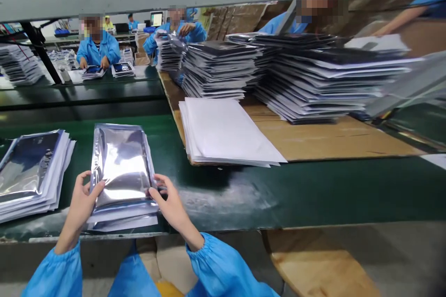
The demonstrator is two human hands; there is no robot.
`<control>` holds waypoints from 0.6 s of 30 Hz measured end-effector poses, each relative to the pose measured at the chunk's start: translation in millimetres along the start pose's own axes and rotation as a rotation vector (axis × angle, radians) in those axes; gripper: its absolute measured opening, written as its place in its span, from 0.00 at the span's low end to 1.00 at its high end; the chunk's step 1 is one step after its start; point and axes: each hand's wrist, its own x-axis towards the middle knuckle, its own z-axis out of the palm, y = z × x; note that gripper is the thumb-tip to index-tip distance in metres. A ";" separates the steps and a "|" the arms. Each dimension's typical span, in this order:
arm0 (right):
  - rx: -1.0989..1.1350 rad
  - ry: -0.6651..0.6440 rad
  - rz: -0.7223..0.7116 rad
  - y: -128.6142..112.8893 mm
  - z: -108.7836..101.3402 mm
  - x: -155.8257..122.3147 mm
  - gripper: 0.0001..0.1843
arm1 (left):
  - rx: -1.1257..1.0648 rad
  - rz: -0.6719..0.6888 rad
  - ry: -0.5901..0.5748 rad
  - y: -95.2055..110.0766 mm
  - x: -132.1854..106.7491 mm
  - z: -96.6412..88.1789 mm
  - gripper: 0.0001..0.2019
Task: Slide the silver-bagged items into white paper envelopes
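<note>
A shiny silver foil bag (pixel 120 162) lies on a thin pile of white sheets at the near edge of the green table (pixel 313 190). My left hand (pixel 81 202) grips the bag's left edge, thumb on top. My right hand (pixel 169 199) holds its right edge, fingers curled against the side. Both sleeves are bright blue.
A stack of bagged sheets (pixel 29 174) lies to the left. A pile of white paper (pixel 226 132) rests on brown cardboard (pixel 331 139), with tall stacks of packs (pixel 324 79) behind. Other people in blue coats (pixel 95 48) work at the far tables. A wooden stool (pixel 320 264) stands below right.
</note>
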 end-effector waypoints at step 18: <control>0.061 -0.064 0.006 -23.7 -45.0 -60.7 0.22 | 0.078 -0.173 -0.065 -13.3 17.4 -41.9 0.30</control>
